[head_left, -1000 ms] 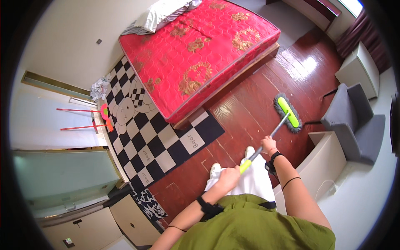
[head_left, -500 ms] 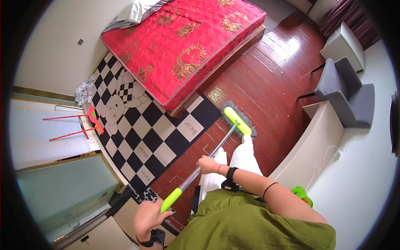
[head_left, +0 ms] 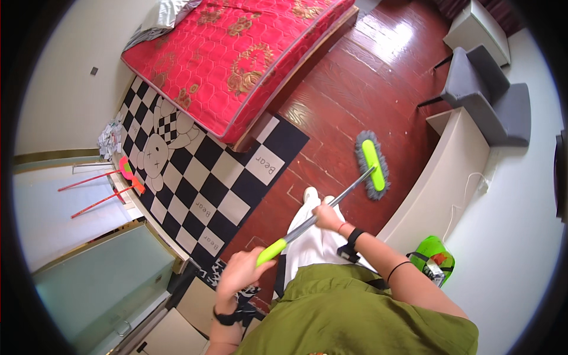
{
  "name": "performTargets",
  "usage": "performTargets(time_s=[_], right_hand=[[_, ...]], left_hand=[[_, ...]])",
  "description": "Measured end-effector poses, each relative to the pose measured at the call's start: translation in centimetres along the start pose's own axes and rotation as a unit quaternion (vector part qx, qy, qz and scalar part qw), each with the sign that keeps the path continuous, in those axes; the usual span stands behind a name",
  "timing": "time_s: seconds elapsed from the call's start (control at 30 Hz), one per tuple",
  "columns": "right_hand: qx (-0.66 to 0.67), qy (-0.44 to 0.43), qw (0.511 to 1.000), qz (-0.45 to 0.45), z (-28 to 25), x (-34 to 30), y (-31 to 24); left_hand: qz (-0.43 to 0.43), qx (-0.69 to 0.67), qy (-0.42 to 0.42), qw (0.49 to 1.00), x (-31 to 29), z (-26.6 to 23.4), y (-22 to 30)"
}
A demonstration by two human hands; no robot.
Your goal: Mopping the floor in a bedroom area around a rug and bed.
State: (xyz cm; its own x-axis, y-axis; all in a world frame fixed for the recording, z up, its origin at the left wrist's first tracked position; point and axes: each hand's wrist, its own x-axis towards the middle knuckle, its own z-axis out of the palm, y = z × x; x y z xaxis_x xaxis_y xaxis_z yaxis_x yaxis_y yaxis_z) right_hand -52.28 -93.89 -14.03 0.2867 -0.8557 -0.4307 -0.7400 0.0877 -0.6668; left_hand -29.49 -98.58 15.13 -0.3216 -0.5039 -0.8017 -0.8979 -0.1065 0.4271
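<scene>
A long-handled mop [head_left: 371, 163] with a lime-green plate and a grey fringed pad lies head-down on the dark red wooden floor [head_left: 322, 89], between the bed and the desk. My left hand [head_left: 242, 269] is closed around the green grip at the near end of its pole. Farther along, my right hand [head_left: 327, 216] wraps the metal part of the pole. The pole slants up and to the right from my left hand to the mop head. Below my right hand my white trousers and one shoe show.
A bed with a red flowered mattress [head_left: 236, 65] stands at the far left, beside a black-and-white checkered rug [head_left: 231, 183]. To the right are a pale desk [head_left: 441, 171], a grey chair [head_left: 473, 77] and a green bag [head_left: 435, 257]. A red-handled dustpan [head_left: 125, 168] and broom [head_left: 137, 184] lean at the left.
The mop head has swung right across the floor, from near the rug's corner toward the desk. Both hands have moved right and farther forward with the pole, and the view has shifted.
</scene>
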Motion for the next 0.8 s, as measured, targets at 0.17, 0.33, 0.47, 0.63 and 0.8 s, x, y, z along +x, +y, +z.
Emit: performTargets(time_s=[0.17, 0.33, 0.47, 0.63, 0.8], right_hand=[[-0.07, -0.011, 0.996, 0.056, -5.2, -0.3, 6.5], [-0.074, -0.001, 0.997, 0.032, -6.2, 0.3, 7.1], [-0.084, -0.044, 0.995, -0.043, -4.5, 2.4, 1.9], [-0.113, -0.155, 0.971, -0.145, -0.5, 3.8, -6.8], [-0.108, -0.278, 0.933, -0.202, 1.5, 1.5, -15.6]], left_hand=[[0.06, -0.036, 0.048, 0.996, 6.4, 5.1, 2.3], [0.078, -0.009, 0.095, 0.992, 5.5, 6.3, 3.2], [-0.049, -0.099, 0.101, 0.989, 0.2, 4.8, 2.1], [-0.174, -0.18, 0.139, 0.958, -8.0, 5.7, 0.0], [-0.257, -0.246, 0.183, 0.917, -15.6, 9.0, -1.4]])
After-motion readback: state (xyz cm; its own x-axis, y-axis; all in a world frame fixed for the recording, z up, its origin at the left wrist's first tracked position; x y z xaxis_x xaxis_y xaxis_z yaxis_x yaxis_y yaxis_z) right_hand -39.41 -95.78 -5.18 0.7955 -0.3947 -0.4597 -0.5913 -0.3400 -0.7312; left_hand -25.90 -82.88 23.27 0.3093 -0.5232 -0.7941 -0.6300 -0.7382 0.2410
